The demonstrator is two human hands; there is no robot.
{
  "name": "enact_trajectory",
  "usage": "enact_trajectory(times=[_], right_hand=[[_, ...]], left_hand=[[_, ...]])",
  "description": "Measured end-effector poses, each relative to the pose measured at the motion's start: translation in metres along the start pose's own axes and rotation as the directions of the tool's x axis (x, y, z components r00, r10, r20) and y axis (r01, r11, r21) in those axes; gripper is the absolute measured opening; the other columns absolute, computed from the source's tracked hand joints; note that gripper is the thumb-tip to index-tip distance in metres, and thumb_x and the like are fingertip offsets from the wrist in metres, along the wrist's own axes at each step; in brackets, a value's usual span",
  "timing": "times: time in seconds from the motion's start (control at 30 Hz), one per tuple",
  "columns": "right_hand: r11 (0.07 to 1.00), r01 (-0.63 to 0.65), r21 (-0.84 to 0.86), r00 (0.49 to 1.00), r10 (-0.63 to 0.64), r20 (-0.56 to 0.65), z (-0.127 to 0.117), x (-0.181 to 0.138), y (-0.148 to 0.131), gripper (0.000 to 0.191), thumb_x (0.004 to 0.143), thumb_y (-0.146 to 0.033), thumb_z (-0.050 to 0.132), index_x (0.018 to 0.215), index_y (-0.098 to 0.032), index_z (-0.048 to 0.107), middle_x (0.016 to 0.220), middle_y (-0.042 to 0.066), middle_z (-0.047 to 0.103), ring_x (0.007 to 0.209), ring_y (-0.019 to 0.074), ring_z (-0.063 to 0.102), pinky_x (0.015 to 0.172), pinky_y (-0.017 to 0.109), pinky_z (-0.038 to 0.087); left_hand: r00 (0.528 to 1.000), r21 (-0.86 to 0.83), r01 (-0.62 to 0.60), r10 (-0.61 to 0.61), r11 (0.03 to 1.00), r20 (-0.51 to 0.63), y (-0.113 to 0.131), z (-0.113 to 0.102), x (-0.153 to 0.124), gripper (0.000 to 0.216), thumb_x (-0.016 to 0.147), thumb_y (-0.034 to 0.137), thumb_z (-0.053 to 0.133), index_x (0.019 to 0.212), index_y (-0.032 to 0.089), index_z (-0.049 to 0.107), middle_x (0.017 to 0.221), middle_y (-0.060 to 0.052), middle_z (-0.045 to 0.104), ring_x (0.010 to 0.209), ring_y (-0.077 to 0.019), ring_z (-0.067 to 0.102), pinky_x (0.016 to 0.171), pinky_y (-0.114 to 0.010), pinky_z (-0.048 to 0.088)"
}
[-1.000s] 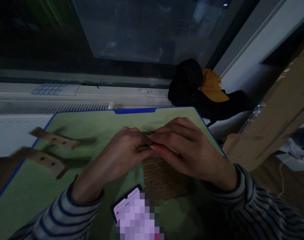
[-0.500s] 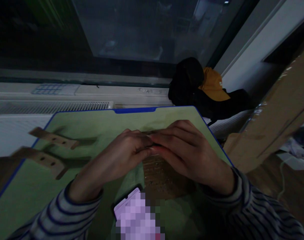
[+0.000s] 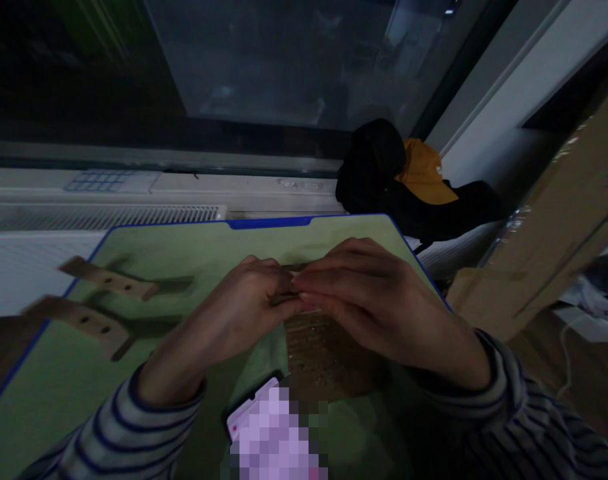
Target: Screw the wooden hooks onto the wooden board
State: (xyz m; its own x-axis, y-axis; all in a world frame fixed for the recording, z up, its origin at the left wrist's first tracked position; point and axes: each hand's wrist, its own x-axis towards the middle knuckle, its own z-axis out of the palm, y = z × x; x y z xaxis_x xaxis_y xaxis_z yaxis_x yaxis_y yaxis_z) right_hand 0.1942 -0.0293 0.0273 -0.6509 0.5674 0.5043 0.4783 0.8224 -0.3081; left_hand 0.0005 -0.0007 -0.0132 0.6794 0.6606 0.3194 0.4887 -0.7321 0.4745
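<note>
Over a brown board (image 3: 319,350), my left hand (image 3: 254,293) and my right hand (image 3: 369,293) meet at the fingertips. Both are closed in a pinch, and what lies between the fingers is too dark and hidden to make out. Small specks dot the board's surface, which could be wood or cardboard. Just below sits a phone (image 3: 254,410) with a lit, partly blurred pinkish screen. To the left lie two bent wooden pieces (image 3: 109,279), each with two dark holes; the nearer wooden piece (image 3: 89,323) overhangs the table edge.
The green table top (image 3: 184,240) has a blue rim. Behind it are a radiator (image 3: 104,215) and a dark window (image 3: 254,67). An orange cap (image 3: 427,173) rests on a black bag (image 3: 367,167) at the back right. A large cardboard sheet (image 3: 549,227) stands on the right.
The right hand has tilted slightly, its forearm shifting a little right and down, while its fingertips edge left. The left hand stays nearly in place.
</note>
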Motion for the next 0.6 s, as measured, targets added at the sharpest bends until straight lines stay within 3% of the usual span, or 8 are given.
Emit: enact_trajectory(times=[0.23,0.4,0.6], right_hand=[[0.994,0.009,-0.11,0.998,-0.016,-0.061,0.01,-0.001,0.0,0.019,0.086,-0.019,0.055,0.1,-0.012,0.064,0.095,0.008,0.069,0.084,0.0179,0.056,0.075,0.036,0.044],[0.992,-0.012,-0.127,1.0,0.01,-0.011,0.004,0.002,-0.003,0.019,0.087,-0.021,0.052,0.1,-0.013,0.063,0.096,0.007,0.068,0.087,0.0181,0.058,0.078,0.037,0.044],[0.997,-0.026,-0.077,0.997,0.032,0.072,-0.003,0.004,-0.003,0.024,0.088,-0.02,0.051,0.11,-0.014,0.059,0.105,0.007,0.067,0.094,0.0174,0.058,0.083,0.035,0.044]], left_hand=[[0.999,0.003,0.001,-0.001,1.0,0.034,0.0,-0.004,-0.002,0.018,0.086,0.024,0.052,0.079,0.021,0.068,0.069,0.002,0.065,0.066,-0.0113,0.058,0.063,-0.024,0.039],[0.997,0.09,0.079,-0.077,0.993,-0.018,0.002,-0.004,-0.002,0.015,0.083,0.03,0.058,0.074,0.02,0.066,0.064,0.002,0.063,0.064,-0.0131,0.057,0.064,-0.027,0.038],[1.0,0.047,0.011,-0.011,0.999,-0.021,0.0,-0.002,0.0,0.023,0.086,0.034,0.054,0.074,0.021,0.068,0.068,0.001,0.067,0.066,-0.0129,0.06,0.065,-0.027,0.039]])
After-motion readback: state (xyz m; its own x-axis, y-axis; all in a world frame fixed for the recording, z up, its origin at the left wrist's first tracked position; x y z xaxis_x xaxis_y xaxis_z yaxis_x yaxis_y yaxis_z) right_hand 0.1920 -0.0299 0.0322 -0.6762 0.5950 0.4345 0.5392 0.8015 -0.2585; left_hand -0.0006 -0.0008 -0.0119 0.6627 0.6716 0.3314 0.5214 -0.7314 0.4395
